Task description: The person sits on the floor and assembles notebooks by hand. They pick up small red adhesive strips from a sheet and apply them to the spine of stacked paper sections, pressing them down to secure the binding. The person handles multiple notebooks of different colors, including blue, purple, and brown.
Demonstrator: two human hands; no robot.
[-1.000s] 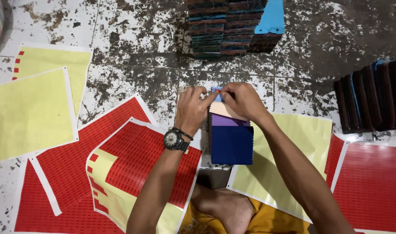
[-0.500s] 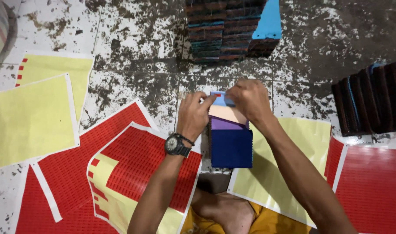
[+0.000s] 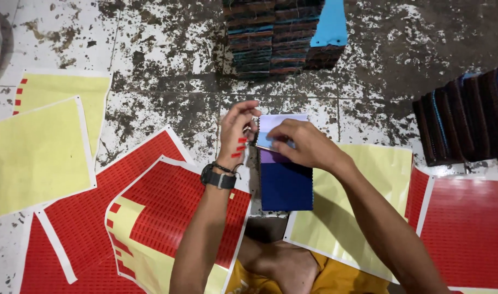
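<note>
The right hand (image 3: 302,144) pinches the top pale swatch of a small stack of cloth swatches (image 3: 284,182) in the middle of the floor. The left hand (image 3: 234,133) is open, with little red stickers on its fingers. Red sticker sheets (image 3: 172,218) lie to the left.
</note>
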